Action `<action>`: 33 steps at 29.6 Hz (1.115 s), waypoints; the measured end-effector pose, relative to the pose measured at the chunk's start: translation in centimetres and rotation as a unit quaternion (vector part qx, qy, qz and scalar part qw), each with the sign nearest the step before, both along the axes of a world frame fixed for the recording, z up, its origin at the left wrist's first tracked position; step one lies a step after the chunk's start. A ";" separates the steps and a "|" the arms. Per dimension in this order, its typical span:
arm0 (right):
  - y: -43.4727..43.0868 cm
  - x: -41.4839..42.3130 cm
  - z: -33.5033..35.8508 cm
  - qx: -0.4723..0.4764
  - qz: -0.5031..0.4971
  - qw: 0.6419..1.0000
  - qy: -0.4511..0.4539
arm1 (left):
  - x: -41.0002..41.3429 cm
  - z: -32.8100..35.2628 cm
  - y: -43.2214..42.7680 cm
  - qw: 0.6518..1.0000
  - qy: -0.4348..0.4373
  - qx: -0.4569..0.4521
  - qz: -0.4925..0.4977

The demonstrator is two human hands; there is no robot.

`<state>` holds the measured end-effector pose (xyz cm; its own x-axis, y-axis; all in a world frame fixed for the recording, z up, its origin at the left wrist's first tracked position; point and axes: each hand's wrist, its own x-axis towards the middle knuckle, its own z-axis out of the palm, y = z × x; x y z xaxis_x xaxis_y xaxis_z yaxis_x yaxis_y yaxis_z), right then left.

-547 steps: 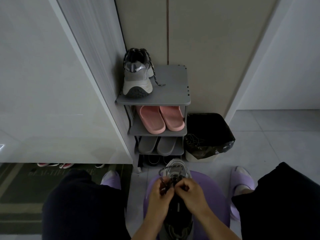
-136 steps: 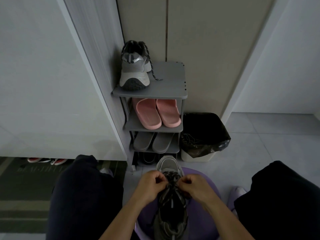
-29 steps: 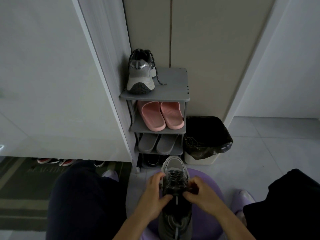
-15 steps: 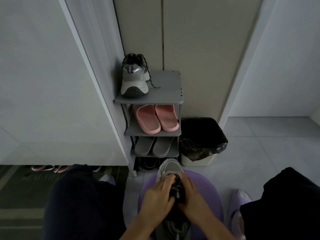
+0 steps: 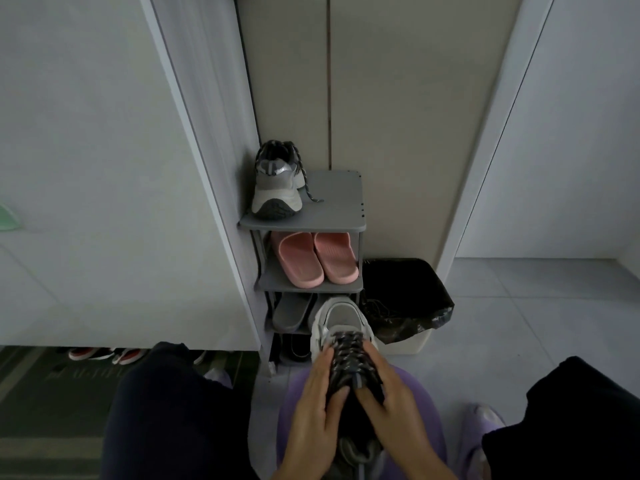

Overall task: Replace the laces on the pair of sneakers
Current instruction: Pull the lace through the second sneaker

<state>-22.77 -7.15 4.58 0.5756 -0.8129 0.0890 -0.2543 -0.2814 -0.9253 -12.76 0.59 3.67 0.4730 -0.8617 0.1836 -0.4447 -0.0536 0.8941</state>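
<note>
A grey sneaker (image 5: 341, 318) with dark laces (image 5: 348, 351) is held above a purple stool (image 5: 420, 403), toe pointing away from me. My left hand (image 5: 317, 407) grips its left side and my right hand (image 5: 388, 407) grips its right side, thumbs lying over the laced tongue. The second grey sneaker (image 5: 277, 188) stands on the top shelf of a grey shoe rack (image 5: 339, 209), heel toward me, with a dark lace end (image 5: 310, 190) trailing onto the shelf.
Pink slippers (image 5: 317, 258) and grey slippers (image 5: 289, 311) fill the lower shelves. A bin with a black bag (image 5: 407, 303), holding dark laces, stands right of the rack. My dark-trousered knees (image 5: 166, 410) flank the stool. A white wall panel rises on the left.
Both hands stopped working the laces and now clasp the sneaker's sides. The sneaker has risen and moved forward, its toe now overlapping the rack's lower shelves.
</note>
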 end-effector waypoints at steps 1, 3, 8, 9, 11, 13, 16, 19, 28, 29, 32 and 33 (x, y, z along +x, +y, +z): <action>0.0 -0.1 0.7 -0.007 0.005 1.000 -0.025 | 0.1 0.6 -0.2 1.000 0.009 -0.010 0.001; -0.1 -0.2 2.3 -0.022 0.008 0.998 -0.059 | 0.0 2.8 -0.6 0.999 0.033 -0.025 0.007; -2.4 1.5 7.7 -0.053 -0.009 0.993 -0.105 | 1.4 9.1 -2.8 0.997 0.002 -0.079 -0.005; -3.4 2.1 9.0 -0.055 -0.015 0.993 -0.107 | 2.1 10.3 -4.0 0.996 0.007 -0.092 0.000; -5.9 3.8 11.5 -0.057 -0.021 0.993 -0.104 | 3.8 12.6 -6.5 0.993 0.018 -0.113 0.000; -8.5 5.7 13.7 -0.062 -0.025 0.993 -0.102 | 5.7 14.5 -9.4 0.991 0.014 -0.130 0.005; -12.8 8.8 16.5 -0.066 -0.032 0.991 -0.115 | 8.9 17.0 -14.1 0.991 0.021 -0.133 0.007; -17.1 11.9 18.5 -0.075 -0.045 0.990 -0.109 | 12.0 18.9 -18.5 0.994 0.023 -0.110 0.015; -26.4 20.2 18.2 -0.017 -0.024 0.998 -0.056 | 19.5 18.9 -27.6 0.998 0.022 -0.022 0.060; -26.8 20.7 18.0 -0.008 -0.021 0.998 -0.050 | 19.8 18.9 -27.9 0.997 0.032 -0.018 0.065; -27.8 21.4 18.0 0.010 -0.016 0.999 -0.041 | 20.3 18.8 -29.0 0.996 0.058 -0.001 0.072; -28.1 21.6 17.9 0.016 -0.017 0.999 -0.044 | 20.3 18.8 -29.3 0.995 0.069 0.003 0.075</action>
<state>-1.16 -35.21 22.51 0.5379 -0.8355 0.1120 -0.1813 -0.2444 -0.9526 7.55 -28.75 22.46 0.6171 -0.7800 0.1037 -0.3051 -0.1156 0.9453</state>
